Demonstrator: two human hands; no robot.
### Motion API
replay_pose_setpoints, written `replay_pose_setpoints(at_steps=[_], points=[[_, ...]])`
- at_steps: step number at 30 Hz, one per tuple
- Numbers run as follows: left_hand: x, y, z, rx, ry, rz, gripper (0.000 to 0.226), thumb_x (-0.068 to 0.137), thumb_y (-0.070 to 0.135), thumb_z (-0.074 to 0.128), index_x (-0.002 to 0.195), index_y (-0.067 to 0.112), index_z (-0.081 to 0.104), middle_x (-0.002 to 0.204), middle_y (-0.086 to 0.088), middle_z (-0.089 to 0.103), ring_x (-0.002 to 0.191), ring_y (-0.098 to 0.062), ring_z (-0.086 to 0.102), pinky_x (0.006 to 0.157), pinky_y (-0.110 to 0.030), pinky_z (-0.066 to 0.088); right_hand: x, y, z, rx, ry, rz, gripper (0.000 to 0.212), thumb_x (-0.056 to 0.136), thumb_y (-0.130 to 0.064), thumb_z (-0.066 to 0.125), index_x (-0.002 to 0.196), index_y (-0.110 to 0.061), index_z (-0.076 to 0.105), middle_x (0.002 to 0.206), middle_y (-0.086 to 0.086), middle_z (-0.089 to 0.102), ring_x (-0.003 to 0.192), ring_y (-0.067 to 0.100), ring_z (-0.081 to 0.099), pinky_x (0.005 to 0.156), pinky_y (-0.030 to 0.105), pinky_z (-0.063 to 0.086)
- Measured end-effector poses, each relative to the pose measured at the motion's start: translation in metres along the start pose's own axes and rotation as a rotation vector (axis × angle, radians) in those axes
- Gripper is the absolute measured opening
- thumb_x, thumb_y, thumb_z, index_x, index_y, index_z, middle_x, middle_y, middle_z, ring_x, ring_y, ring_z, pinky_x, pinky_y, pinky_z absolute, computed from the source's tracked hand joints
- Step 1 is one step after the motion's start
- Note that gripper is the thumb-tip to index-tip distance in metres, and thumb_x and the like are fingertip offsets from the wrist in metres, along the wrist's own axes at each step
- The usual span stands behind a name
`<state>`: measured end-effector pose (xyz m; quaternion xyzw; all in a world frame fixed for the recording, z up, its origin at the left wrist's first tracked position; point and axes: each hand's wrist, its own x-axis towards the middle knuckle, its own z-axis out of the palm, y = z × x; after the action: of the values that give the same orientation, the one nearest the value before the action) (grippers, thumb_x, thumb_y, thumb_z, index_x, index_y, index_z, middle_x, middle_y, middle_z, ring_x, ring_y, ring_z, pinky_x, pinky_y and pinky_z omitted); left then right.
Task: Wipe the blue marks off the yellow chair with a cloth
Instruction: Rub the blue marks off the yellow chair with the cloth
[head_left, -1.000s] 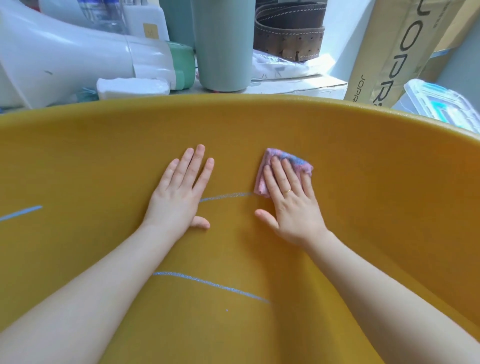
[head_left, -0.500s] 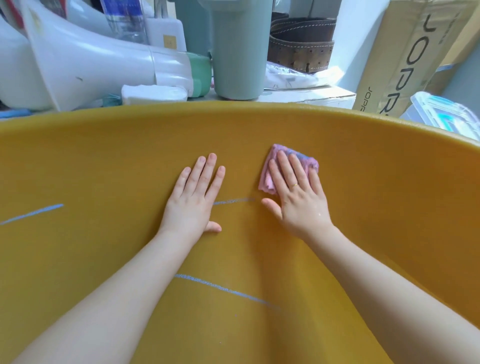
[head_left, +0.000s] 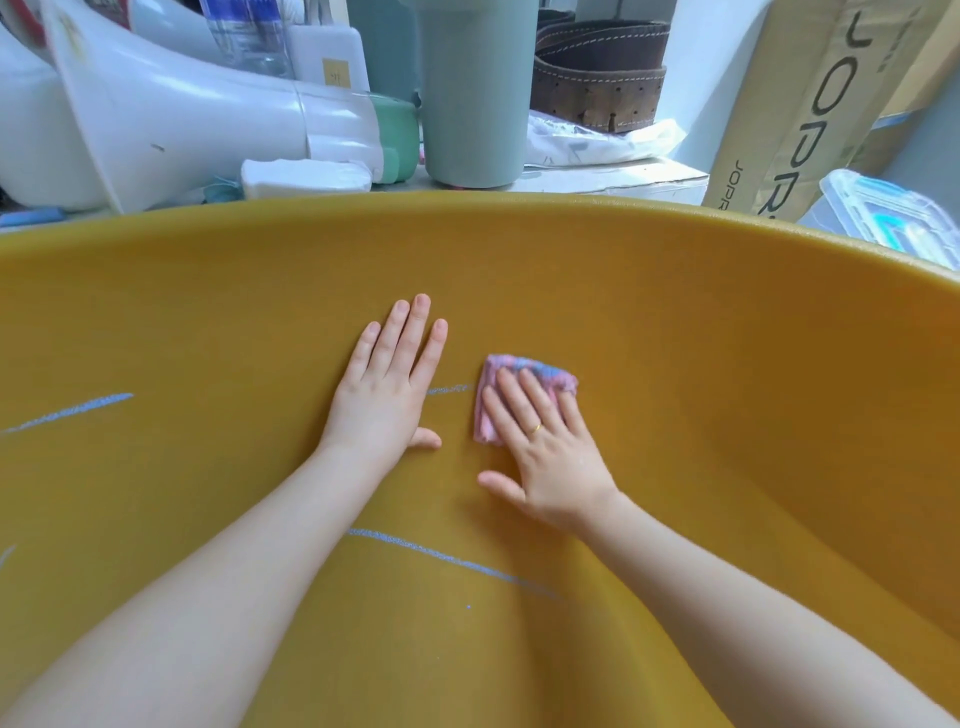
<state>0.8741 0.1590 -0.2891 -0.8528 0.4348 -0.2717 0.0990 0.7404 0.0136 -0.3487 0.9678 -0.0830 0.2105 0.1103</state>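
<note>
While my left hand (head_left: 387, 397) lies flat on the yellow chair (head_left: 701, 374), my right hand (head_left: 545, 449) presses the pink cloth (head_left: 511, 371) with straight fingers beside a short blue mark (head_left: 449, 388).

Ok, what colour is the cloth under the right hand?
Pink, stained blue along its far edge, seen in the head view: the cloth.

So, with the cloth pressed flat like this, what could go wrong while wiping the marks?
1. The pink cloth already looks stained blue, so it may smear colour on the yellow chair.
2. The right hand only presses with flat fingers; the cloth might slip out.
3. The left hand covers part of the short blue mark, so some could be missed.
</note>
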Motion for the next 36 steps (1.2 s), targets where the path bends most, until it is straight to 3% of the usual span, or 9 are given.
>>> replay_pose_setpoints(at_steps=[3,7,11,14,18,24,26,30,36], points=[[-0.001,0.001,-0.006,0.042,-0.002,-0.031,0.143,0.031,0.074,0.074,0.143,0.008,0.014,0.15,-0.013,0.032,0.137,-0.028,0.035,0.112,-0.038,0.026,-0.022,-0.011,0.009,0.012,-0.047,-0.01,0.078,0.086,-0.068,0.02,0.144,-0.016,0.022,0.151,0.002,0.021,0.139,0.022,0.012,0.111,0.042,0.006],[-0.002,0.004,-0.011,0.056,-0.037,-0.026,0.137,0.049,0.072,0.07,0.143,0.007,-0.006,0.151,-0.009,-0.004,0.143,-0.029,0.014,0.115,-0.039,0.012,-0.016,-0.003,0.004,-0.044,0.015,-0.032,0.068,0.086,-0.058,0.029,0.141,-0.019,0.031,0.148,0.002,0.035,0.136,0.02,0.02,0.111,0.036,0.006],[0.0,0.004,-0.009,0.051,-0.057,-0.034,0.143,0.042,0.069,0.075,0.146,0.007,0.0,0.153,-0.013,0.006,0.142,-0.031,0.019,0.113,-0.04,0.011,0.032,0.02,-0.021,-0.131,0.193,0.007,0.066,0.086,-0.057,0.032,0.14,-0.02,0.035,0.146,0.003,0.039,0.136,0.023,0.028,0.108,0.042,0.019],[0.0,0.004,-0.009,0.05,-0.045,-0.04,0.145,0.034,0.07,0.076,0.146,0.006,0.009,0.152,-0.016,0.025,0.139,-0.031,0.029,0.112,-0.039,0.017,0.073,0.033,-0.05,-0.196,0.275,0.082,0.065,0.089,-0.055,0.031,0.142,-0.018,0.032,0.148,0.004,0.036,0.136,0.026,0.032,0.11,0.043,0.009],[-0.001,0.002,-0.006,0.042,-0.05,-0.039,0.144,0.032,0.073,0.075,0.143,0.008,0.01,0.151,-0.015,0.027,0.139,-0.03,0.029,0.112,-0.039,0.019,0.088,0.039,-0.059,-0.273,0.282,0.084,0.071,0.09,-0.056,0.029,0.144,-0.011,0.025,0.15,0.009,0.029,0.138,0.028,0.027,0.111,0.041,-0.007],[0.0,0.002,-0.005,0.033,-0.029,-0.024,0.142,0.028,0.076,0.073,0.14,0.009,0.016,0.148,-0.013,0.035,0.136,-0.028,0.036,0.11,-0.039,0.029,0.042,0.021,-0.018,-0.087,0.117,-0.014,0.082,0.085,-0.061,0.033,0.142,-0.002,0.025,0.149,0.017,0.028,0.138,0.03,0.018,0.111,0.043,0.01],[-0.001,0.002,-0.009,0.044,-0.046,-0.045,0.141,0.034,0.075,0.072,0.141,0.008,0.009,0.151,-0.013,0.029,0.139,-0.028,0.03,0.112,-0.038,0.024,0.005,0.01,-0.002,-0.059,0.005,-0.041,0.083,0.087,-0.065,0.023,0.143,-0.005,0.019,0.151,0.012,0.022,0.14,0.027,0.01,0.112,0.042,0.008],[-0.001,0.004,-0.01,0.002,-0.089,0.005,0.129,0.063,0.064,0.066,0.143,0.008,-0.019,0.155,-0.016,-0.013,0.144,-0.03,-0.007,0.115,-0.039,-0.004,-0.037,-0.012,0.015,0.005,-0.093,-0.005,0.085,0.086,-0.07,0.01,0.143,-0.009,0.022,0.15,0.006,0.019,0.142,0.023,0.005,0.112,0.038,0.003],[0.001,0.006,-0.01,-0.019,-0.109,0.003,0.125,0.069,0.061,0.063,0.143,0.008,-0.022,0.153,-0.015,-0.022,0.142,-0.031,-0.015,0.114,-0.039,-0.009,0.01,0.005,-0.005,-0.024,0.087,0.027,0.069,0.088,-0.057,0.029,0.14,-0.012,0.033,0.147,0.008,0.035,0.136,0.025,0.027,0.108,0.043,0.019]])
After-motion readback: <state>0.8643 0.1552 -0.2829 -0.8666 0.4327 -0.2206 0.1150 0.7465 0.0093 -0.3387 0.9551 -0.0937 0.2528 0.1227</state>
